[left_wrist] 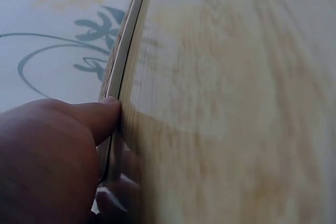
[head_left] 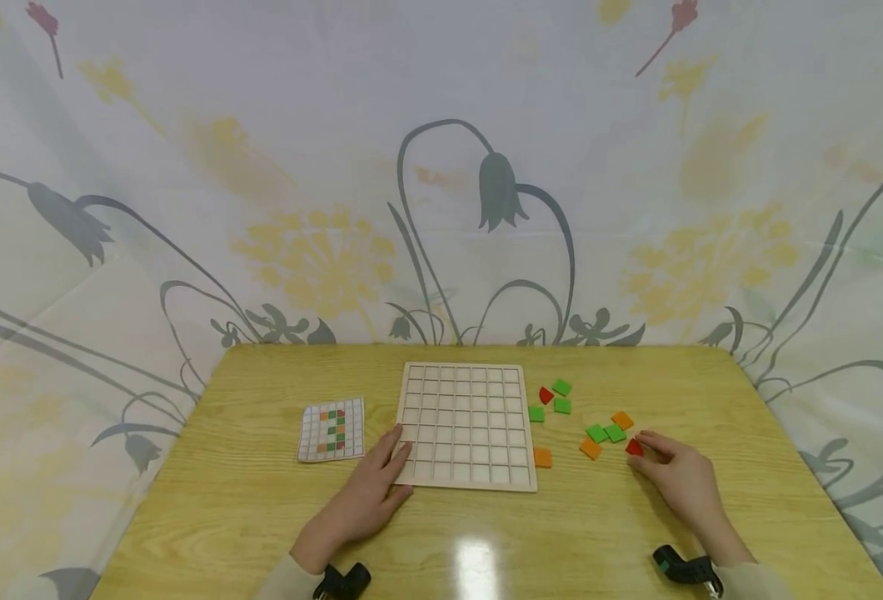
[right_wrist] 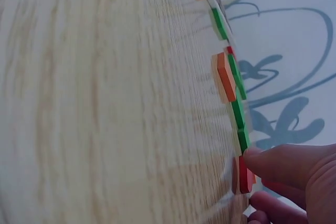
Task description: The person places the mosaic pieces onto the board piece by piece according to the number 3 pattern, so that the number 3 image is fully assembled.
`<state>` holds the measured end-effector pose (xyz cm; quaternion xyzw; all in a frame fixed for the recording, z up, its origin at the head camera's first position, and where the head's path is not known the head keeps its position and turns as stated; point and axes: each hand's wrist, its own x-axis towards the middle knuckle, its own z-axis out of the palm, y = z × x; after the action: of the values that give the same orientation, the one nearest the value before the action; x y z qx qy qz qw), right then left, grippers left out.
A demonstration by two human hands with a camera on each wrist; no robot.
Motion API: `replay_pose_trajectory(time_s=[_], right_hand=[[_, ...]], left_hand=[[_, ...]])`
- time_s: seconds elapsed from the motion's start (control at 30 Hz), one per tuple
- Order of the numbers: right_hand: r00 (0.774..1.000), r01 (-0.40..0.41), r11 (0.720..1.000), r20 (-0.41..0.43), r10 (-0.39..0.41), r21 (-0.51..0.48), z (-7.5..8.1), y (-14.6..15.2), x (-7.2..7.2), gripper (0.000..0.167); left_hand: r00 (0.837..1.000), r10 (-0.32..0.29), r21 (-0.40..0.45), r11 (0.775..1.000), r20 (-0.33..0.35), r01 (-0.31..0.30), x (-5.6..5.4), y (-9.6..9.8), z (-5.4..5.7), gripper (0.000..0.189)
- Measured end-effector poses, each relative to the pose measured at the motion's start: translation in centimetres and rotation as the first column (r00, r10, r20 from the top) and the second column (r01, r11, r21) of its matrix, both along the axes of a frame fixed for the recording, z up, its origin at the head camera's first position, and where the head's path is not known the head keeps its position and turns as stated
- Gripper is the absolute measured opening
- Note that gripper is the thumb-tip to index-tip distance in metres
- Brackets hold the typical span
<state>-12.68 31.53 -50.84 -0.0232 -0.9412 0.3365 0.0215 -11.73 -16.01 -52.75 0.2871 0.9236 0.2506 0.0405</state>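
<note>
My left hand (head_left: 364,493) rests at the lower left corner of a pale wooden grid board (head_left: 466,433). Its fingers lie over the left edge, and the thumb touches the front edge, as the left wrist view also shows at the board's side (left_wrist: 123,61). Over on the right, my right hand (head_left: 680,477) pinches a red quarter-round tile (head_left: 634,448) between thumb and fingers, low at the tabletop. In the right wrist view, the thumb (right_wrist: 283,163) meets the red tile (right_wrist: 245,176). Close by lie green tiles (head_left: 616,432) and orange tiles (head_left: 590,448).
Left of the board lies a pattern card (head_left: 332,430) with a coloured grid. Beside the board's right edge are several green tiles (head_left: 562,405), another red tile (head_left: 546,395) and an orange tile (head_left: 542,457). A flower-printed cloth (head_left: 441,275) hangs behind the wooden table (head_left: 209,500).
</note>
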Motion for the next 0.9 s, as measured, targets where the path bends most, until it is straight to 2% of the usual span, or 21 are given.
replay_pose_trajectory(time_s=[0.2, 0.47, 0.67, 0.9], right_hand=[[0.999, -0.003, 0.999, -0.051, 0.005, 0.047, -0.2, -0.3, 0.1, 0.041], [0.994, 0.019, 0.996, -0.111, -0.009, 0.082, -0.4, -0.7, 0.1, 0.03], [0.986, 0.031, 0.994, -0.164, -0.013, 0.103, -0.7, -1.0, -0.1, 0.025], [0.99, 0.067, 0.993, -0.126, -0.055, 0.097, -0.7, -1.4, -0.4, 0.023]], left_hand=[[1.0, -0.015, -0.035, 0.999, 0.017, 0.016, 0.1, 0.2, 0.1, 0.06], [0.999, -0.033, -0.021, 0.999, -0.029, 0.033, 0.2, 0.4, 0.1, 0.058], [1.0, -0.026, -0.022, 0.999, -0.004, 0.026, 0.3, 0.4, 0.4, 0.058], [1.0, -0.025, -0.059, 0.998, 0.019, 0.026, 0.4, 0.4, 0.2, 0.059]])
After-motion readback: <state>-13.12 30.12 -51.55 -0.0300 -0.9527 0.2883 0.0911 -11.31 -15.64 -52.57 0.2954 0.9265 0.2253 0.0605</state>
